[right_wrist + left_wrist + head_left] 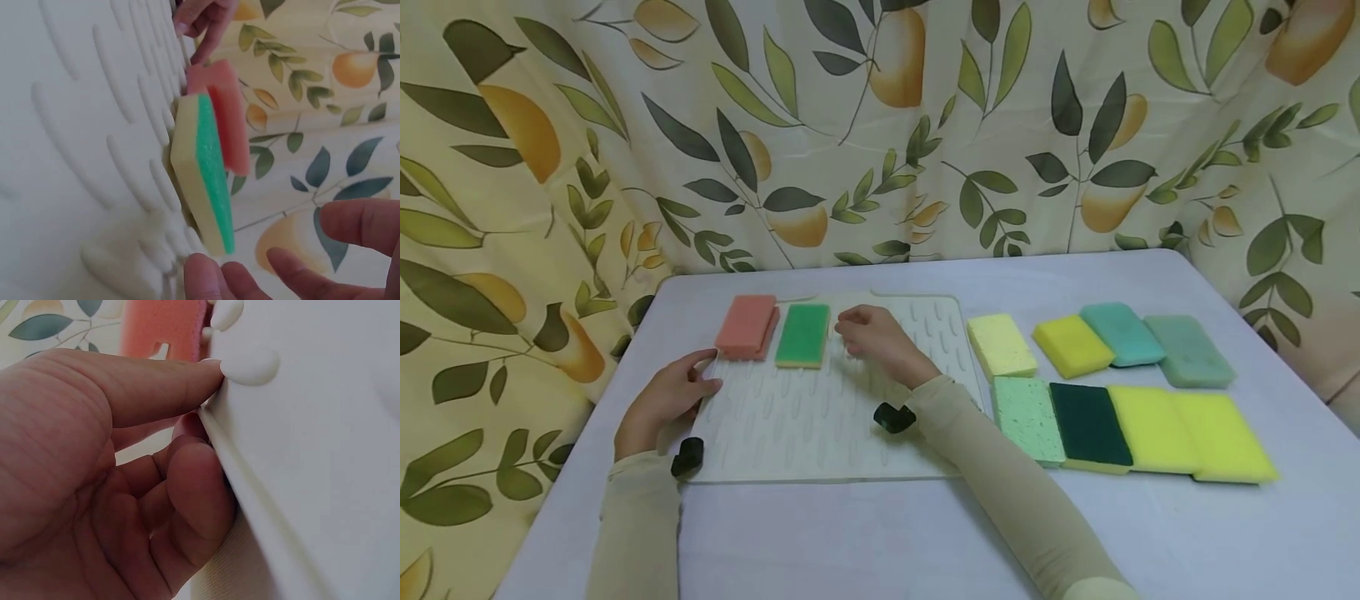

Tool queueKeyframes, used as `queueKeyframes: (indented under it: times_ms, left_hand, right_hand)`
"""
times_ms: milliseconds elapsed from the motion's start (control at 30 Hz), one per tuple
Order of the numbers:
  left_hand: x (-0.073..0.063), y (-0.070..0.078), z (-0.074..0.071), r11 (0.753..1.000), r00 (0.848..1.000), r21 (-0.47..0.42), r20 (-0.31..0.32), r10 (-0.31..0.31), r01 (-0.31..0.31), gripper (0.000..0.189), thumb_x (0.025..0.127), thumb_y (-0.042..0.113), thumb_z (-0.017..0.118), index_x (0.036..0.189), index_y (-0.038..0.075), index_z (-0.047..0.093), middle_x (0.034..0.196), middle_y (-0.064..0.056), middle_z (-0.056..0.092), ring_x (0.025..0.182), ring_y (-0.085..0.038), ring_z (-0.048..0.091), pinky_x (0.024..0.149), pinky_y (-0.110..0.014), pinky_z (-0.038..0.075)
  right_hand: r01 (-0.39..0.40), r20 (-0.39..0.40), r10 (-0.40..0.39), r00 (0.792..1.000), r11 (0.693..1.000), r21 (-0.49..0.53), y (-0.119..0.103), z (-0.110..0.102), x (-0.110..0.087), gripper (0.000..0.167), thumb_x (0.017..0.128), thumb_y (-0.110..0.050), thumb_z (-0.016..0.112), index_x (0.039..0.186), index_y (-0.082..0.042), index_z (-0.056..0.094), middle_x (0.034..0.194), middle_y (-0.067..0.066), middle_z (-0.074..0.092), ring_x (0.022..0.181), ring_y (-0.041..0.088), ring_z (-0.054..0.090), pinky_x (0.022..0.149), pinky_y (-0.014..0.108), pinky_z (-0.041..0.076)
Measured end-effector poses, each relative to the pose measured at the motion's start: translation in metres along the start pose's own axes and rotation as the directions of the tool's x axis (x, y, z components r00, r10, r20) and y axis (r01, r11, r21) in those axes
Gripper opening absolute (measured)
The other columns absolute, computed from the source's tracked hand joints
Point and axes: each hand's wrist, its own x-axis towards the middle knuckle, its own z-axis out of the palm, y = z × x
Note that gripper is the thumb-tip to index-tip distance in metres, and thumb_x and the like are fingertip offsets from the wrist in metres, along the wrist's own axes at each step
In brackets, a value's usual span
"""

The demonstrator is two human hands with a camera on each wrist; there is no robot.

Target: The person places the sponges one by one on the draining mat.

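My left hand pinches the left edge of a white ridged drying mat; in the left wrist view the thumb lies on top and the curled fingers are below the edge. A pink sponge rests at the mat's upper left corner, just beyond that hand. To its right lies a green-topped sponge with a pale yellow body. Just right of this sponge is my right hand, over the mat, its fingers spread apart with nothing between them in the right wrist view.
Right of the mat, a pale yellow sponge, a yellow one and two teal ones form a back row. In front lie a speckled green sponge, a dark green scouring sponge and two bright yellow sponges. A patterned curtain hangs behind.
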Motion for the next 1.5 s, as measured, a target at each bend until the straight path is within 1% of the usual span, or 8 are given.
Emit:
queueKeyframes:
  times_ms: [200, 367, 500, 733, 900, 1100, 1233, 1500]
  left_hand:
    - [-0.003, 0.001, -0.001, 1.000, 1.000, -0.013, 0.001, -0.017, 0.018, 0.069, 0.108, 0.019, 0.065, 0.164, -0.004, 0.033, 0.094, -0.014, 0.054, 0.070, -0.024, 0.056, 0.066, -0.037, 0.051]
    - [-0.005, 0.002, 0.001, 1.000, 1.000, -0.016, 0.000, -0.021, 0.021, 0.069, 0.107, 0.018, 0.065, 0.164, -0.005, 0.032, 0.094, -0.014, 0.055, 0.070, -0.024, 0.057, 0.066, -0.037, 0.051]
    - [-0.006, 0.003, 0.002, 1.000, 1.000, -0.014, -0.001, -0.025, 0.025, 0.069, 0.107, 0.018, 0.064, 0.164, -0.004, 0.031, 0.096, -0.015, 0.055, 0.072, -0.025, 0.057, 0.067, -0.037, 0.051]
    - [-0.004, 0.004, 0.002, 1.000, 1.000, -0.007, 0.002, -0.022, 0.022, 0.069, 0.108, 0.018, 0.064, 0.164, -0.004, 0.031, 0.093, -0.014, 0.054, 0.070, -0.024, 0.056, 0.067, -0.038, 0.049]
    - [-0.003, 0.004, 0.002, 1.000, 1.000, -0.001, 0.001, -0.026, 0.026, 0.069, 0.108, 0.018, 0.064, 0.164, -0.004, 0.032, 0.093, -0.013, 0.053, 0.070, -0.024, 0.055, 0.067, -0.037, 0.049]
    - [-0.001, 0.003, 0.001, 1.000, 1.000, -0.003, 0.001, -0.014, 0.014, 0.069, 0.108, 0.019, 0.065, 0.164, -0.004, 0.032, 0.093, -0.013, 0.054, 0.069, -0.023, 0.056, 0.066, -0.037, 0.050]
    - [-0.001, 0.002, 0.001, 1.000, 1.000, 0.001, 0.002, -0.020, 0.020, 0.069, 0.108, 0.020, 0.064, 0.165, -0.003, 0.032, 0.094, -0.013, 0.054, 0.069, -0.023, 0.056, 0.066, -0.037, 0.050]
    - [-0.002, 0.002, 0.001, 1.000, 1.000, 0.005, 0.002, 0.000, 0.000, 0.069, 0.107, 0.019, 0.065, 0.164, -0.004, 0.033, 0.091, -0.013, 0.055, 0.068, -0.024, 0.056, 0.066, -0.038, 0.050]
  right_hand:
    - [0.002, -0.023, -0.001, 1.000, 0.998, 0.056, -0.005, -0.012, -0.006, 0.045, 0.108, -0.015, 0.060, 0.144, 0.011, 0.056, 0.144, 0.023, 0.060, 0.132, 0.041, 0.059, 0.105, 0.045, 0.053]
    - [0.033, -0.015, -0.032, 0.999, 0.996, 0.080, -0.011, -0.025, -0.011, 0.045, 0.109, -0.016, 0.059, 0.146, 0.010, 0.055, 0.147, 0.024, 0.058, 0.137, 0.045, 0.056, 0.107, 0.047, 0.052]
    - [0.053, -0.020, -0.052, 0.998, 0.996, 0.075, -0.016, -0.038, -0.015, 0.044, 0.110, -0.019, 0.058, 0.146, 0.006, 0.055, 0.147, 0.023, 0.058, 0.137, 0.046, 0.055, 0.107, 0.048, 0.052]
    - [0.103, -0.054, -0.099, 0.994, 0.992, 0.078, -0.023, -0.061, -0.027, 0.046, 0.110, -0.020, 0.060, 0.148, 0.004, 0.054, 0.148, 0.021, 0.057, 0.137, 0.045, 0.055, 0.107, 0.050, 0.051]
    - [0.101, -0.070, -0.097, 0.993, 0.993, 0.062, -0.027, -0.076, -0.033, 0.049, 0.110, -0.022, 0.060, 0.151, 0.003, 0.053, 0.149, 0.019, 0.055, 0.136, 0.042, 0.057, 0.107, 0.049, 0.051]
    - [0.096, -0.120, -0.088, 0.989, 0.993, 0.065, -0.031, -0.094, -0.039, 0.050, 0.111, -0.021, 0.059, 0.153, 0.003, 0.051, 0.155, 0.020, 0.051, 0.137, 0.039, 0.057, 0.108, 0.049, 0.051]
    - [0.090, -0.152, -0.080, 0.985, 0.994, 0.062, -0.032, -0.106, -0.042, 0.051, 0.112, -0.023, 0.058, 0.155, 0.002, 0.049, 0.160, 0.017, 0.047, 0.137, 0.036, 0.058, 0.109, 0.045, 0.051]
    - [0.094, -0.253, -0.071, 0.965, 0.992, 0.079, -0.034, -0.133, -0.056, 0.053, 0.112, -0.027, 0.057, 0.157, 0.001, 0.047, 0.156, 0.017, 0.049, 0.138, 0.036, 0.058, 0.111, 0.043, 0.049]
